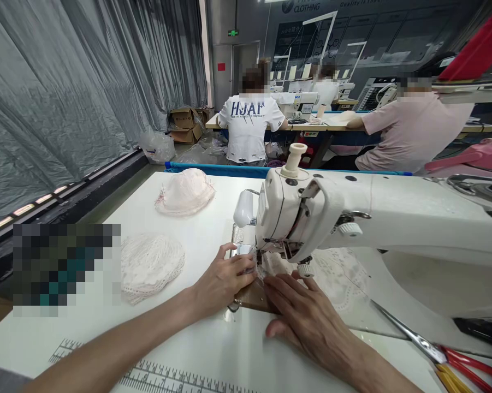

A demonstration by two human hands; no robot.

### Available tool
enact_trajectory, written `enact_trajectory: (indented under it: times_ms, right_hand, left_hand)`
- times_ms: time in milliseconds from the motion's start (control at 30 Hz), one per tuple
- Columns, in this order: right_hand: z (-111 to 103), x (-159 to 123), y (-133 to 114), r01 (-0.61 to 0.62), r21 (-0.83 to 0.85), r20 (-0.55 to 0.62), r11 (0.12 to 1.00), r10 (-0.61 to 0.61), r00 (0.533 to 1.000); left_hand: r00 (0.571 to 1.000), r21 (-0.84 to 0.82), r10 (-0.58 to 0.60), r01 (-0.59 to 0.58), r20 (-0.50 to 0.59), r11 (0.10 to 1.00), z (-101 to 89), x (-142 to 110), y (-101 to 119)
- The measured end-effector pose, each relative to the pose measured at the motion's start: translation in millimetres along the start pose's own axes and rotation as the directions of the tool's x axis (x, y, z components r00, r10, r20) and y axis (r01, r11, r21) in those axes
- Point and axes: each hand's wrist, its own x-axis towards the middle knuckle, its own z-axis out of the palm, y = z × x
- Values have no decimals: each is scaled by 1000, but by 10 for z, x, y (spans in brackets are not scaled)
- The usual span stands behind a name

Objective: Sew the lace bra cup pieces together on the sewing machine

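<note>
"Pale, floral-patterned lace fabric [339, 275] was the thing being worked. What came nearest?"

"A long, black-marked ruler scale [167, 377] on the smooth white counter [196, 338], figures too small to read. Then the right hand [307, 305], open and flattened, fingers toward the sewing point. The left hand [229, 277] was half curled just across from it; I couldn't tell whether it pinched anything."

"And the lace?"

"Just past the right hand, spread beneath the arm of the rounded white sewing machine [393, 202]."

"Which step was that?"

"Guiding lace in for stitching, I judged. The next move called for even feeding, fingertips clear of the needle, itself hard to make out."

"Any writing?"

"None legible on that machine. Beyond, a co-worker's white, short-sleeved T-shirt [249, 131] bore dark capitals, roughly HJAF; a boxy white far machine [305, 101] showed KI; the flat, dark grey wall [348, 30] read CLOTHING."
</note>
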Motion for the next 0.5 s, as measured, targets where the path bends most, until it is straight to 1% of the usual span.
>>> enact_trajectory:
  times_ms: [367, 500]
  right_hand:
    - [20, 4, -3, -35, 23, -17, 999, 35, 999]
    - [38, 8, 19, -47, 5, -14, 999, 47, 999]
  left_hand:
    - [1000, -12, 17, -17, -13, 1000, -33, 8, -9]
    - [1000, -9, -17, 17, 7, 1000, -48, 29, -12]
